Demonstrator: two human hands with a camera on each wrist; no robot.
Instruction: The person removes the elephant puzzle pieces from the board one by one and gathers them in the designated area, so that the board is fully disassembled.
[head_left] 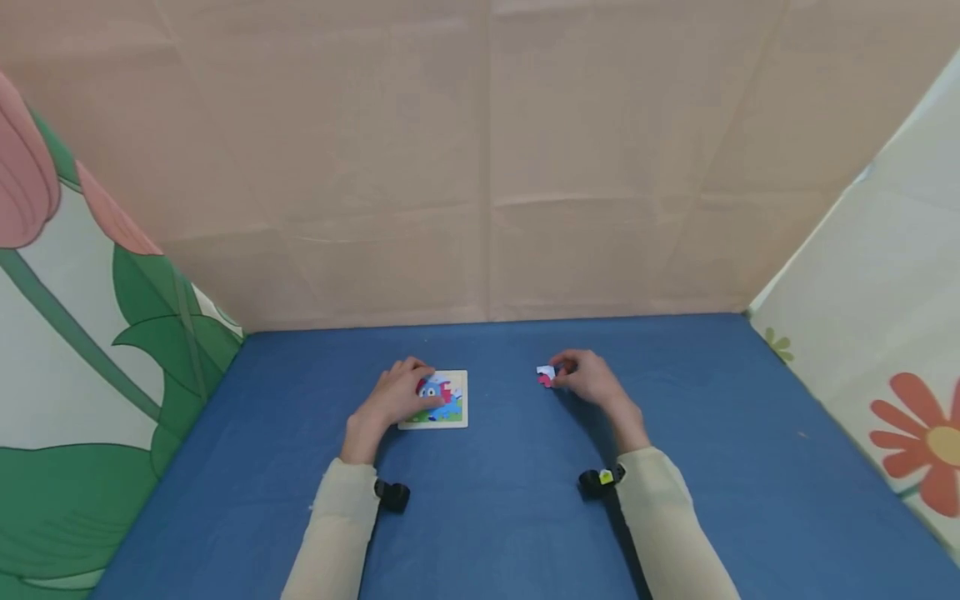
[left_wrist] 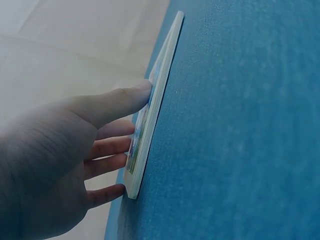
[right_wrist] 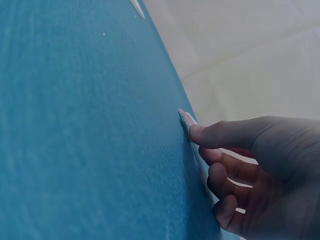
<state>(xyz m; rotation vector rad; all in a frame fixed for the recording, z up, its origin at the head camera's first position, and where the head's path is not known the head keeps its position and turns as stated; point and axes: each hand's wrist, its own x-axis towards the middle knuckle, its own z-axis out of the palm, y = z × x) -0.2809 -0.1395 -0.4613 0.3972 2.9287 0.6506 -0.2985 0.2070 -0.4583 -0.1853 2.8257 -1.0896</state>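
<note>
A small square jigsaw puzzle (head_left: pixel 463 400) with a pale wooden frame and a blue animal picture lies flat on the blue table. My left hand (head_left: pixel 392 393) rests over its left part, hiding some of the picture. In the left wrist view the thumb (left_wrist: pixel 142 92) and the spread, nearly straight fingers touch the board's face and edge. To the right of the board, my right hand (head_left: pixel 594 379) pinches a pink and white puzzle piece (head_left: pixel 545 377) between thumb and finger. The right wrist view shows that piece (right_wrist: pixel 186 118) thin and edge-on, close over the table surface.
The blue cloth-covered table (head_left: pixel 495 517) meets a beige draped wall (head_left: pixel 487 167) at its far edge. Flower-printed panels (head_left: pixel 900 333) stand along both sides. Each wrist wears a black camera (head_left: pixel 393 497) on a strap.
</note>
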